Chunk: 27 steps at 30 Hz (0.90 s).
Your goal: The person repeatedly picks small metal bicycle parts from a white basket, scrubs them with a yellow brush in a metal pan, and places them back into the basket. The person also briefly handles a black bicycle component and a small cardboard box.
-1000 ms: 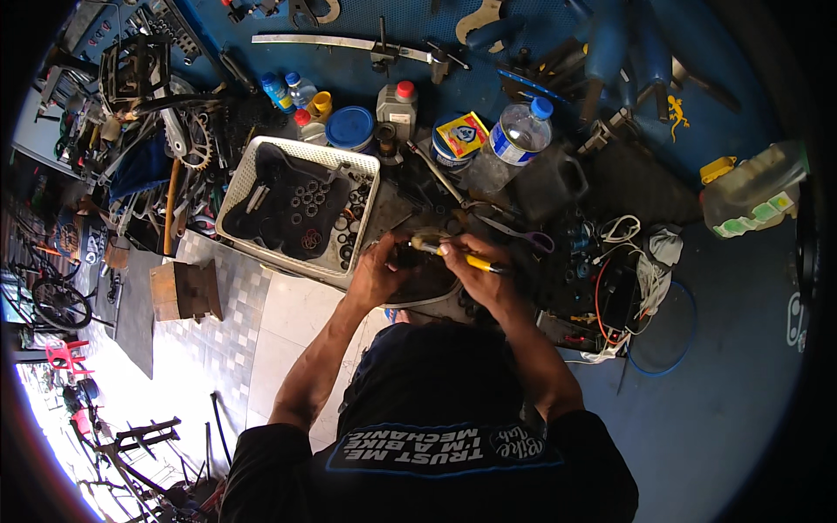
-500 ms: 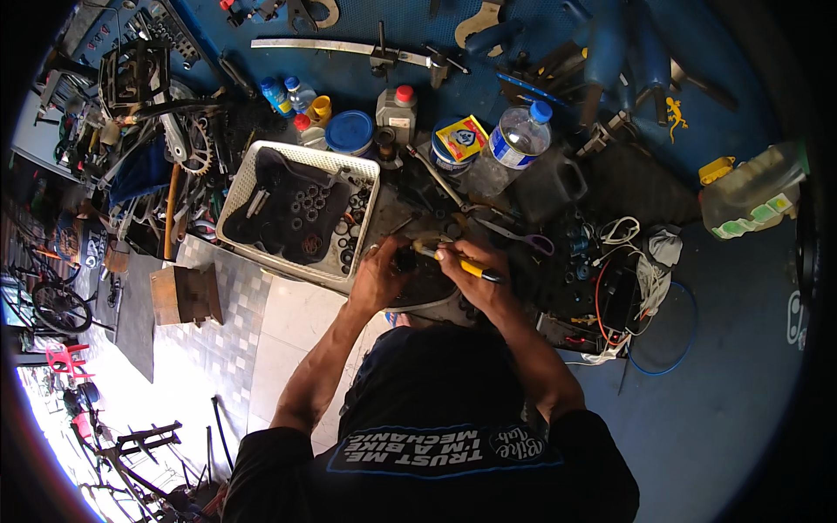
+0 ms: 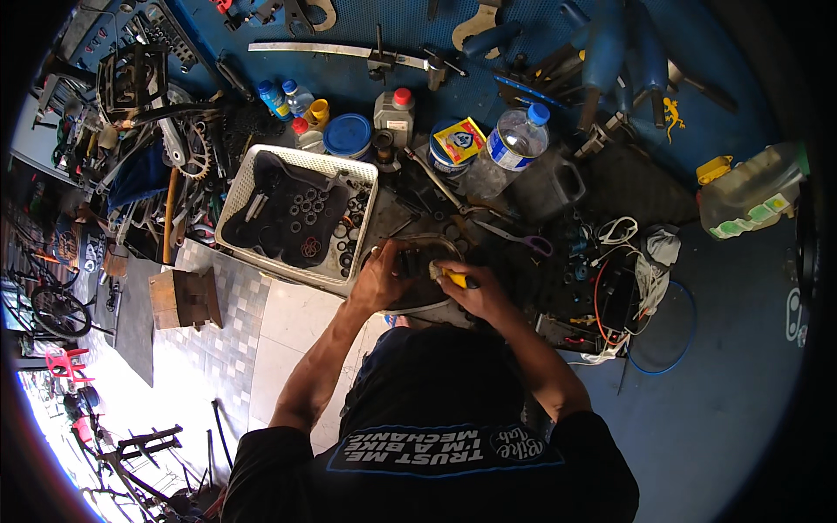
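Right hand (image 3: 479,295), fingers grasping yellow brush (image 3: 458,279), brush over pan (image 3: 423,308), left hand (image 3: 375,281) at brush's nine o'clock, fingers curled, their hold unclear, basket (image 3: 235,199) at pan's ten o'clock, bottle (image 3: 514,146) at one.

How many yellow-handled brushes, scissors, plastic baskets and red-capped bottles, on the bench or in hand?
Yellow-handled brush, in the right hand: 1
Purple-handled scissors: 1
Cream plastic basket: 1
Red-capped bottles: 2
Total: 5

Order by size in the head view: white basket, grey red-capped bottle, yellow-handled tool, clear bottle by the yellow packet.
1. White basket
2. Clear bottle
3. Grey red-capped bottle
4. Yellow-handled tool, partly hidden by the right hand
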Each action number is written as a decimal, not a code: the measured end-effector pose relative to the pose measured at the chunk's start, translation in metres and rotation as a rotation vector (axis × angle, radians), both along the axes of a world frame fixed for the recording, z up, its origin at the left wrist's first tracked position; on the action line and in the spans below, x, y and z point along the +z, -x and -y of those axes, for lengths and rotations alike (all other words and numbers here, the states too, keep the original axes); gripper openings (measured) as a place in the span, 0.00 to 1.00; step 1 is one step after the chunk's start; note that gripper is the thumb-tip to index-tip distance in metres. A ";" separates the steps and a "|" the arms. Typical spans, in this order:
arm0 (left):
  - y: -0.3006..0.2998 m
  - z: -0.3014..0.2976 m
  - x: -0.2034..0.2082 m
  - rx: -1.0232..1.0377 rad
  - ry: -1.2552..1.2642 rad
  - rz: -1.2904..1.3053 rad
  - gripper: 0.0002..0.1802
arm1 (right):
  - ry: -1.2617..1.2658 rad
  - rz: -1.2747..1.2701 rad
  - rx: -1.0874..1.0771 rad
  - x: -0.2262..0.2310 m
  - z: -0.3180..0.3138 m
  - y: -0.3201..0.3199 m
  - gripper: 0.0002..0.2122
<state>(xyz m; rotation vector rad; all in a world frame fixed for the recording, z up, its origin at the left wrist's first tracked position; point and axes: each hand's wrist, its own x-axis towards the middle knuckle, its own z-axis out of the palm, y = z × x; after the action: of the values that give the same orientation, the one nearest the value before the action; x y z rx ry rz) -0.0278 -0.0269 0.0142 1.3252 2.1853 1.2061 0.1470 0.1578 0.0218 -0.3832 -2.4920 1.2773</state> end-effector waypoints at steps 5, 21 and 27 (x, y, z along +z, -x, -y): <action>-0.001 0.002 -0.001 0.052 -0.053 -0.079 0.37 | -0.320 0.083 -0.080 0.012 -0.013 0.001 0.12; -0.006 0.007 -0.007 0.131 -0.006 0.135 0.36 | 0.146 -0.110 -0.042 0.052 0.000 0.028 0.11; -0.006 0.007 0.007 0.150 0.020 0.201 0.36 | 0.150 -0.098 -0.041 0.061 0.001 0.028 0.10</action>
<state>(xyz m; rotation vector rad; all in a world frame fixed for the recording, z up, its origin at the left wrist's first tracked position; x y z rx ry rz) -0.0217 -0.0341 0.0215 0.9992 2.1766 1.3057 0.1191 0.1572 0.0833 -0.3948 -2.3041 1.4352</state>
